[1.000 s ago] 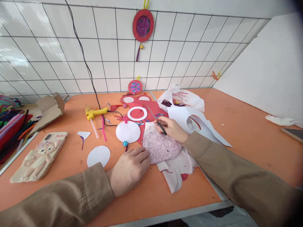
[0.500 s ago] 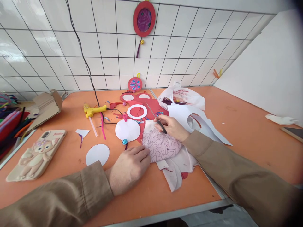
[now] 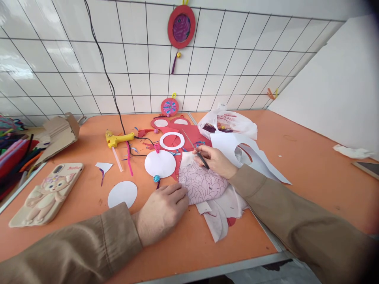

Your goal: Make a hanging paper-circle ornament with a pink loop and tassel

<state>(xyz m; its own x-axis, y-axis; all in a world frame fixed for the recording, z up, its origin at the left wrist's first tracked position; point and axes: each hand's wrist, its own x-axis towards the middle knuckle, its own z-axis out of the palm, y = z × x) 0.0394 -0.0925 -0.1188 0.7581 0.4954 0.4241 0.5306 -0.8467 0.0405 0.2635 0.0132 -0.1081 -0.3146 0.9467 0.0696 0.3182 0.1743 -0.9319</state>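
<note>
Pinched black-handled tool point(image 3: 202, 159) in right grip point(image 3: 218, 161), touched petal-patterned cloth point(image 3: 204, 187) with left grip point(image 3: 164, 211) of indiscernible closure, apparently positioning, needing steady material.

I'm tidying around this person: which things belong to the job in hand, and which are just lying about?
Seemingly part of the job:
black-handled tool, in the right hand
patterned cloth, left hand at its edge
glue gun, perhaps

Probably just lying about:
phone
folded cardboard

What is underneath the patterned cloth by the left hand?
Pale cloth sticks out from under the patterned cloth at its near side, with a red scrap showing beside it. Anything else beneath is covered, and the left hand hides part of the edge.
</note>
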